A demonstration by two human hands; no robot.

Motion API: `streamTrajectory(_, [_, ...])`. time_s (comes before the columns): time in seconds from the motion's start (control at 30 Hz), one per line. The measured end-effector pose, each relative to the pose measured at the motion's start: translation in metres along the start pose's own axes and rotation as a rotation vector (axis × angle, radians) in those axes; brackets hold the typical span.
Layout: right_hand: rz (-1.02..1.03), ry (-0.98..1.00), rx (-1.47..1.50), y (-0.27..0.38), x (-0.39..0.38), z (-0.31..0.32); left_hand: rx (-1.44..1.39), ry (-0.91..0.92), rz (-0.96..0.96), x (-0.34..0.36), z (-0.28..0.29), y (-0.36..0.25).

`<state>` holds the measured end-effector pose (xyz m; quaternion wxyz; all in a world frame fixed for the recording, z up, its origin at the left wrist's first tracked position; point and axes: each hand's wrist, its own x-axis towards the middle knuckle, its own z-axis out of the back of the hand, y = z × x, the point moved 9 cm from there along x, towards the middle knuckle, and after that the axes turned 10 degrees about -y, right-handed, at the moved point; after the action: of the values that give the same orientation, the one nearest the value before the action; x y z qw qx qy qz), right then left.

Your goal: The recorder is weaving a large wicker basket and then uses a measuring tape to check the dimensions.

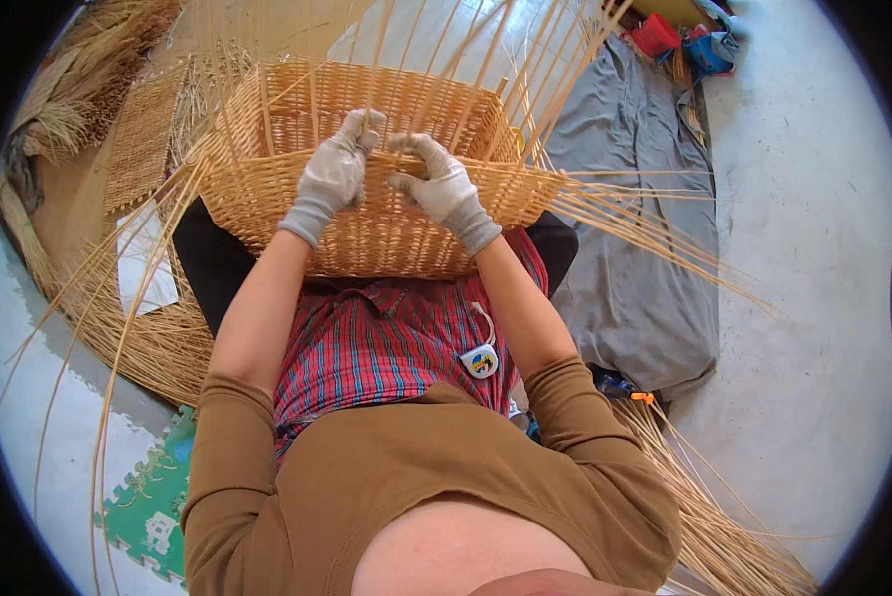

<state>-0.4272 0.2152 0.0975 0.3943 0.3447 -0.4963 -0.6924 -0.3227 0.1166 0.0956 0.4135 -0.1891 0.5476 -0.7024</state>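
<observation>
A wicker basket (396, 233) rests across my lap, its woven wall toward me and many upright stakes standing from its rim. My left hand (334, 179), in a pale work glove with a grey cuff, is closed at the near rim, thumb and fingers pinched on a wicker stake (379, 52). Just right of it, my gloved right hand (441, 186) curls its fingers over the same rim, with the thumb lower on the outer wall. Loose wicker rods (655, 223) stick out from the basket's right corner, and more rods (148, 258) trail from the left corner.
Bundles of rods (158, 343) lie on the floor at the left, near a woven mat (146, 139). A grey cloth (630, 228) covers a low surface at the right. More rods (704, 507) lie at lower right. A tape measure (480, 362) hangs on my plaid apron (386, 338).
</observation>
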Motion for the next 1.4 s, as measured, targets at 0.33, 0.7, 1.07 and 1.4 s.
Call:
streamTrajectory(0.33, [0.534,-0.616,0.172,0.042,-0.006,0.049,0.008,0.015,0.078,-0.005,0.002,0.003])
streamTrajectory(0.7, [-0.078,-0.599,0.35,-0.078,-0.062,0.12,0.181,-0.709,-0.505,-0.051,0.024,-0.051])
streamTrajectory(1.07, [0.096,-0.321,-0.118,-0.063,-0.012,0.099,0.057,-0.119,-0.336,0.03,-0.08,-0.016])
streamTrajectory(1.4, [-0.382,-0.31,0.245,-0.065,-0.068,0.087,-0.19,-0.117,-0.11,-0.023,-0.08,-0.044])
